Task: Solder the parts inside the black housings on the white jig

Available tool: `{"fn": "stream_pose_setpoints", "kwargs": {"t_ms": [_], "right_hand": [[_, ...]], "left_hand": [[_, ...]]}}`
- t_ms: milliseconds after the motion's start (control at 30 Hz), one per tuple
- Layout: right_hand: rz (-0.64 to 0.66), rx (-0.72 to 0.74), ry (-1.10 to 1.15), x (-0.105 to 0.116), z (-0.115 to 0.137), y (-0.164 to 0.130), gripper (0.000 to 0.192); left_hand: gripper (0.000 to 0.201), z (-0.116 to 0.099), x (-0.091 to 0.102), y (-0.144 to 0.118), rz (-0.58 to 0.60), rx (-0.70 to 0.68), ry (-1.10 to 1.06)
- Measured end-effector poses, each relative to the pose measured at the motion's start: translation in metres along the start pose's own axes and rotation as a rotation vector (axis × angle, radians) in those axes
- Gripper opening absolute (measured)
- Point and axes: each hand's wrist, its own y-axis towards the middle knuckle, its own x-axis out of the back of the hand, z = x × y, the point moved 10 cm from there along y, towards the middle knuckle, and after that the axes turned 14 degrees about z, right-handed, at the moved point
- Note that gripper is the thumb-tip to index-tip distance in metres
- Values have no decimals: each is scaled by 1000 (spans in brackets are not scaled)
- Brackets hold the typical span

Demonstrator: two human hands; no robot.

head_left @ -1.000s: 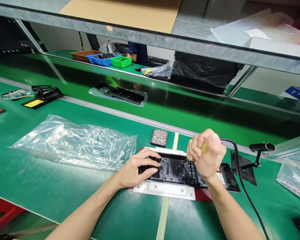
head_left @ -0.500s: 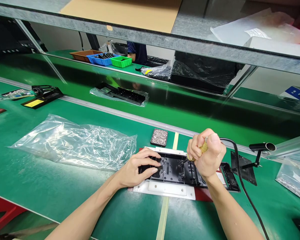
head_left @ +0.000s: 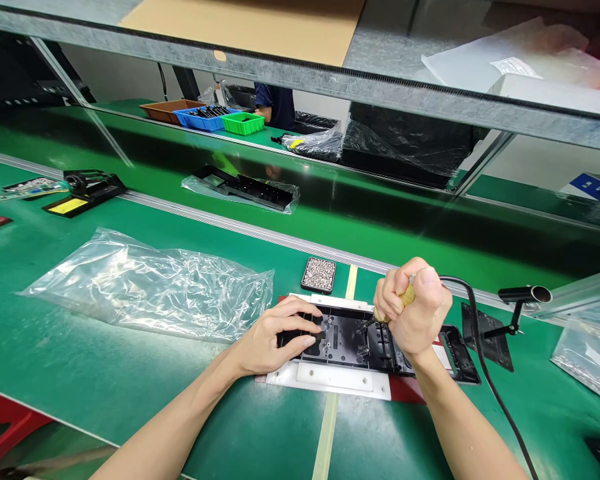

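My right hand (head_left: 414, 308) is a fist around the yellowish handle of a soldering iron (head_left: 409, 295), whose black cable runs off to the right. The iron points down and left, its tip at the inside of a black plastic housing (head_left: 347, 337); exact contact is too small to tell. My left hand (head_left: 283, 337) lies over the housing's left end, fingers spread and resting on it. The housing lies open side up between white blocks of a fixture (head_left: 330, 380) on a dark red base. Just behind it stands a small black tray (head_left: 319, 275) of tiny metal pieces.
A clear plastic bag (head_left: 165, 287) lies to the left. An iron stand with a metal tube (head_left: 525, 294) is at right, near a bagged lot of small parts (head_left: 590, 357). Another black housing (head_left: 240, 189) lies on plastic behind. A shelf (head_left: 300, 83) crosses overhead; a person's arm (head_left: 263, 107) shows beyond.
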Motion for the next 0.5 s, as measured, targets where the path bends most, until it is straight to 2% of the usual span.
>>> {"fn": "stream_pose_setpoints", "kwargs": {"t_ms": [500], "right_hand": [[-5,4,-3,0,2,-1,44]], "left_hand": [[19,0,0,0,4,-1,-4]]}}
